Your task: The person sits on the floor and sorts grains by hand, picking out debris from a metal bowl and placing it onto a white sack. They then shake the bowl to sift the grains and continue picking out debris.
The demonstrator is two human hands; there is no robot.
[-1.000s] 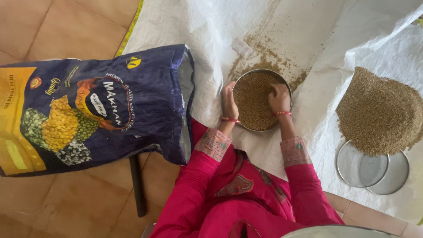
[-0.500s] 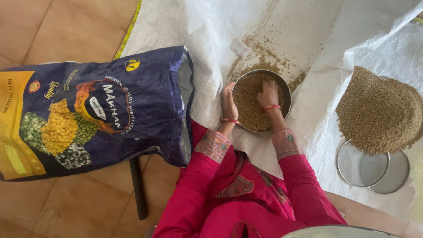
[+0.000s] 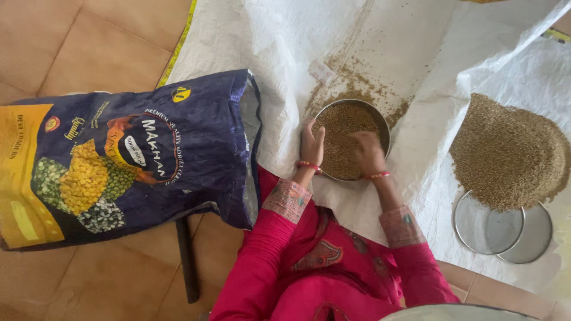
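**Both hands at the grain-filled sieve**

I'm looking down from the head camera and the round metal sieve (image 3: pixel 351 141) sits on the white woven sheet (image 3: pixel 285 71), packed with brown grain. The left hand (image 3: pixel 311 145) is on the sieve's left rim, fingers curled over the edge, so that grip is closed on the sieve. The right hand (image 3: pixel 369 153) lies inside the sieve on the grain near its lower right edge, fingers bent down into the seeds; it's blurred, and I cannot tell whether it is closed around any grain or just resting. Just beyond the sieve, loose grain (image 3: pixel 363 89) is scattered on the sheet. Well to the right of the sieve lies a big heap of grain (image 3: pixel 508 151), with two empty round metal sieves (image 3: pixel 502 229) overlapping just below the heap. To the left of the sieve, a large dark blue and yellow sack (image 3: pixel 131 157) lies on its side, its open mouth facing the sieve.
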